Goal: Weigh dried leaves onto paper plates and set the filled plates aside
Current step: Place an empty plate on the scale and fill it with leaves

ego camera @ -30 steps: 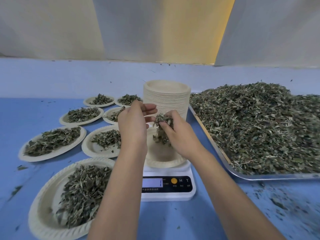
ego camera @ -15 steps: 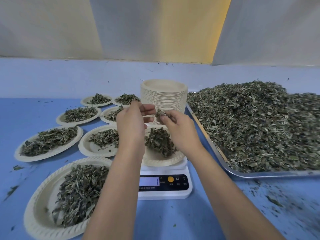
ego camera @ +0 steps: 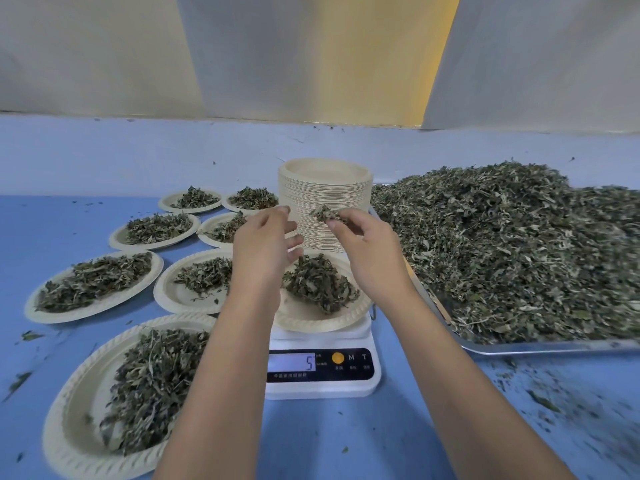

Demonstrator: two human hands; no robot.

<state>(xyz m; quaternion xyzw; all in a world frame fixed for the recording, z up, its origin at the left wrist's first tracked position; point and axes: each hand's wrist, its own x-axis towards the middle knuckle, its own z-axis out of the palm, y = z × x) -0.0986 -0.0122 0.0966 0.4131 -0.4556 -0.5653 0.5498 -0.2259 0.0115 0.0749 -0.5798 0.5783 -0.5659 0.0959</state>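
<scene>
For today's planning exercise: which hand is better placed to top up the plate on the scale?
Right: the right hand pinches dried leaves above the paper plate, near the leaf tray; the left hand holds nothing.

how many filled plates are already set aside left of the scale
7 filled plates: two at the back, two in the next row, two nearer, one nearest the camera. More may be hidden.

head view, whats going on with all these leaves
A person is weighing out portions. The right hand pinches a tuft of leaves over the paper plate on the scale, whose display reads 5. The left hand hovers open beside it. Seven filled plates sit at left, with a stack of empty plates behind and a tray heaped with leaves on the right.
</scene>
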